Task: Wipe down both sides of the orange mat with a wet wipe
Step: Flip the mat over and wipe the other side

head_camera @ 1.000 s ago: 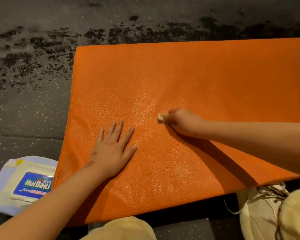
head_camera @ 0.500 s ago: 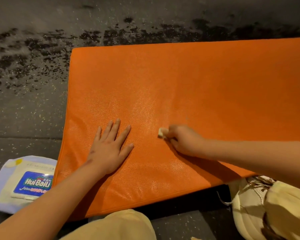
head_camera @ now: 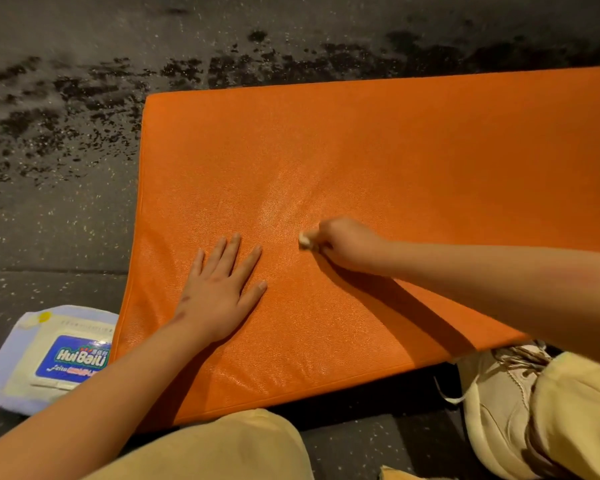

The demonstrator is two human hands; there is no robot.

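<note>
Yellow trouser knee point(head_camera: 222, 445) and pale shoe point(head_camera: 499, 396) at near edge of orange mat point(head_camera: 413, 143), flat on floor; wipes pack point(head_camera: 49, 355) beside its near-left corner. Left hand point(head_camera: 219, 292) flat, fingers spread, pinning mat. Right hand point(head_camera: 347, 245) fisted round balled wet wipe point(head_camera: 305, 240), mid-mat. Judged: side 1 under way; next, strokes toward far edge, then flip. Dark patches point(head_camera: 84, 109) beyond far edge may soil the underside.
</note>
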